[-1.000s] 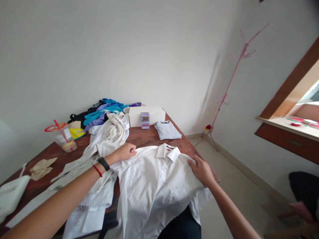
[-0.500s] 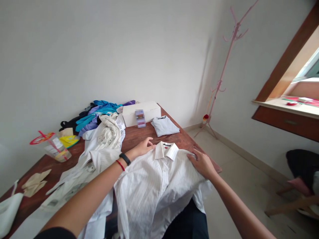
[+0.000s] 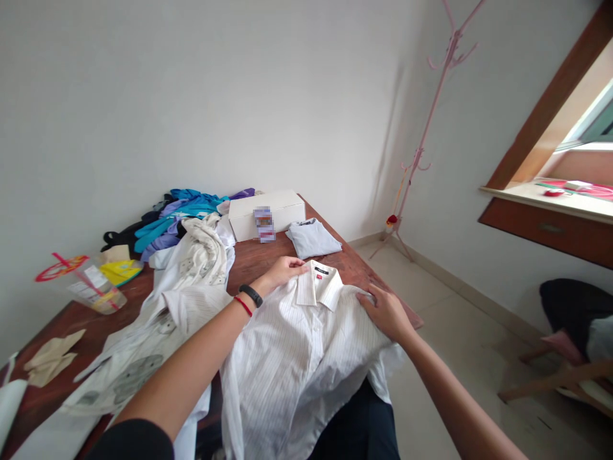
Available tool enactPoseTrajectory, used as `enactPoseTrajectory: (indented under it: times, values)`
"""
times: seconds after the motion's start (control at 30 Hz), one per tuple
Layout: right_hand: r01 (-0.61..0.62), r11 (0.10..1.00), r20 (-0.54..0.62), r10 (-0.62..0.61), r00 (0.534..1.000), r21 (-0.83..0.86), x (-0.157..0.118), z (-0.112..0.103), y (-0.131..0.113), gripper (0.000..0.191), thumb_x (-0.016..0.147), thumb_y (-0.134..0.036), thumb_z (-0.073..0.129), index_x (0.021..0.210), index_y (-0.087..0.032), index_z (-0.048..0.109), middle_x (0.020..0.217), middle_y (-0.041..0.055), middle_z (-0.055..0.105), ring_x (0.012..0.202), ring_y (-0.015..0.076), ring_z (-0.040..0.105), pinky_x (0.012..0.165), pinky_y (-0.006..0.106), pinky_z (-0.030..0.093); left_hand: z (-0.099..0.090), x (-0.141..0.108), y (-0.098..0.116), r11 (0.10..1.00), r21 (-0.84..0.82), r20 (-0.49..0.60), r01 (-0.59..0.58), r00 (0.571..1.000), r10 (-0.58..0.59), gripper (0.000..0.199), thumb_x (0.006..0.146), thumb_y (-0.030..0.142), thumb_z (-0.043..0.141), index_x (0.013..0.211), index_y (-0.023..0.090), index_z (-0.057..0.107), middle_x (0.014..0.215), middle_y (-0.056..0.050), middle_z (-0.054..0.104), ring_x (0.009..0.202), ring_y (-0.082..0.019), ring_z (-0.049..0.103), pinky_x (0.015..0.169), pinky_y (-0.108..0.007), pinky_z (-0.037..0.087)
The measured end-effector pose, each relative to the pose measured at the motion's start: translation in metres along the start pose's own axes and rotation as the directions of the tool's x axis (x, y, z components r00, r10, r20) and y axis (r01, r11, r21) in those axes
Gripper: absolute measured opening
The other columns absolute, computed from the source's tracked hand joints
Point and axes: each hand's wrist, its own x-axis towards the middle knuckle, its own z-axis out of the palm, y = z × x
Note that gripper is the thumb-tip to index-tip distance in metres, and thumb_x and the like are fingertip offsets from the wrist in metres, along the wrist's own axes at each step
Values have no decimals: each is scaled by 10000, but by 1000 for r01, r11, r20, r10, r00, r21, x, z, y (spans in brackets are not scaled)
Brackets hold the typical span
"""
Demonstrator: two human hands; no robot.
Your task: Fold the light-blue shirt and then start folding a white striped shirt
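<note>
A white striped shirt (image 3: 292,345) lies front up over the table's near edge, collar at the far end and hem hanging down. My left hand (image 3: 286,271) is closed on the shirt beside the left side of the collar, thumb and fingers together. On the shirt's right shoulder rests my right hand (image 3: 383,310), its thumb and fingers pinching the cloth there. Past the collar, a folded light grey garment (image 3: 313,238) sits by the table's right edge.
A white box (image 3: 287,207) stands behind the folded garment. Heaped clothes (image 3: 191,207) and white garments (image 3: 204,255) cover the table's left side, near a tilted plastic cup (image 3: 103,291). A pink coat rack (image 3: 433,115) stands in the corner.
My left hand has moved right and closed on the cloth beside the collar. The collar has shifted slightly and stands more open. The view has turned a little.
</note>
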Motion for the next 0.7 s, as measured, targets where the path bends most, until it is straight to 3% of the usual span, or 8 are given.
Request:
enactPoseTrajectory:
  times: [0.13, 0.27, 0.5, 0.7]
  values:
    - [17, 1000, -9, -17, 1000, 12, 0, 0, -1, 309, 968, -482, 484, 790, -240, 556, 776, 34, 703, 726, 230, 634, 662, 293, 357, -19, -9, 17, 997, -1, -89, -76, 993, 76, 468, 813, 570, 757, 996, 140, 735, 1019, -84, 744, 893, -208, 651, 811, -308, 475]
    - [18, 1000, -13, -19, 1000, -14, 0, -1, -3, 336, 971, -493, 477, 750, -243, 514, 705, 22, 656, 680, 219, 604, 636, 292, 332, -28, -13, 27, 990, 26, -87, -136, 987, 137, 438, 796, 566, 778, 930, 151, 733, 946, -60, 732, 878, -200, 636, 832, -303, 464]
    - [14, 1000, -1, -14, 1000, -23, -1, 0, -2, 322, 974, -492, 476, 773, -245, 522, 725, 23, 670, 705, 227, 618, 639, 292, 318, -26, -19, 19, 986, 37, -81, -160, 983, 162, 398, 828, 556, 733, 888, 166, 690, 897, -35, 689, 844, -187, 603, 808, -293, 450]
    - [13, 1000, 3, -13, 1000, -17, -2, -1, -4, 320, 973, -498, 478, 781, -248, 536, 703, 19, 652, 682, 229, 607, 639, 294, 328, -18, -21, 17, 995, -12, -50, -103, 993, 103, 385, 899, 558, 615, 907, 174, 628, 890, -25, 656, 805, -173, 593, 742, -273, 452]
